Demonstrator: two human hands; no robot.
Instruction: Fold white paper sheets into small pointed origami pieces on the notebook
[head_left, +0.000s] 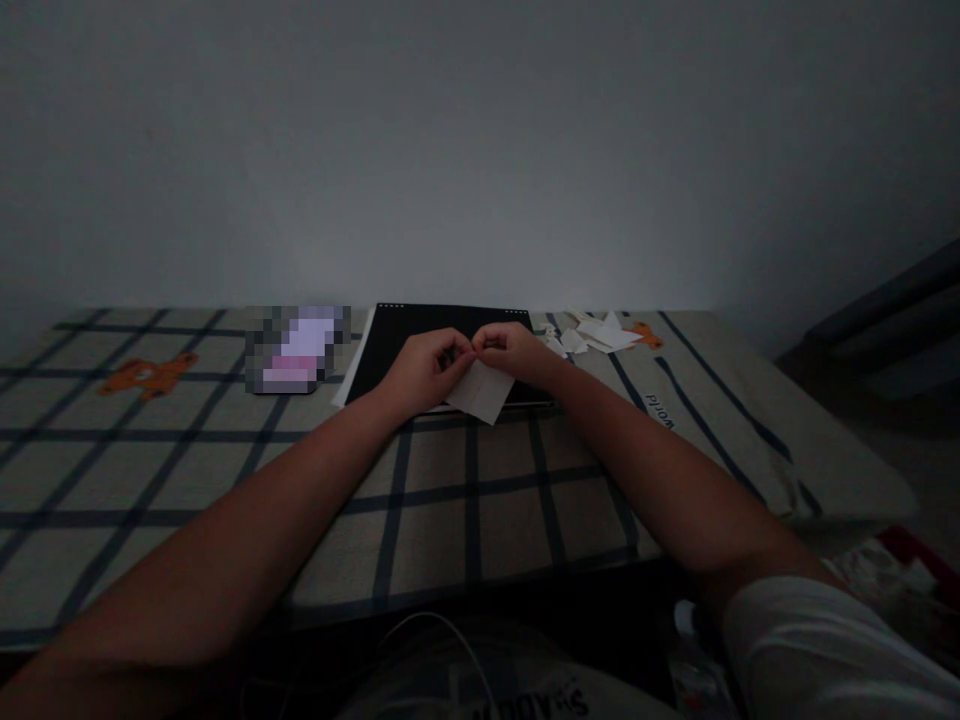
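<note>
My left hand [429, 368] and my right hand [513, 352] meet over a black notebook [420, 326]. Both pinch the upper edge of a small white piece of paper [484, 392], their fingertips close together. The paper slants down toward me, its lower corner reaching past the notebook's near edge. White sheets show along the notebook's left side. To the right of my right hand, several torn scraps of paper [606, 333] lie in a loose pile. Dim light hides the finer detail at my fingertips.
A checked cloth with orange bear prints covers the table [300, 470], which stands against a grey wall [465, 150]. A phone [301, 345], its screen lit and blurred out, is left of the notebook. Below the table's edge at right is a clear plastic bottle [697, 660].
</note>
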